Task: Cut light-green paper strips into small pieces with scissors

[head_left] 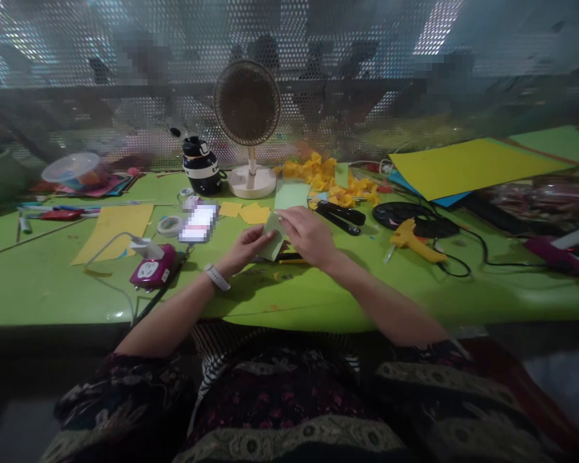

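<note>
A small piece of light green paper (271, 239) is held between my two hands over the green table. My left hand (249, 247) grips its left side, thumb on the front. At its upper right edge, the fingers of my right hand (305, 233) are pinched together on the paper. Just behind lies a larger pale green sheet (292, 195). Under my hands are a dark object with a yellow edge (292, 257) and small paper scraps. Right of my right hand rests a black stapler (338, 216).
A fan (251, 183), a black bottle (202, 168) and yellow paper flowers (313, 170) stand behind. To the left are a phone (197, 223), a tape roll (169, 226) and a purple power socket (153, 267). Rightward lie a yellow glue gun (417, 242) and coloured sheets (477, 168).
</note>
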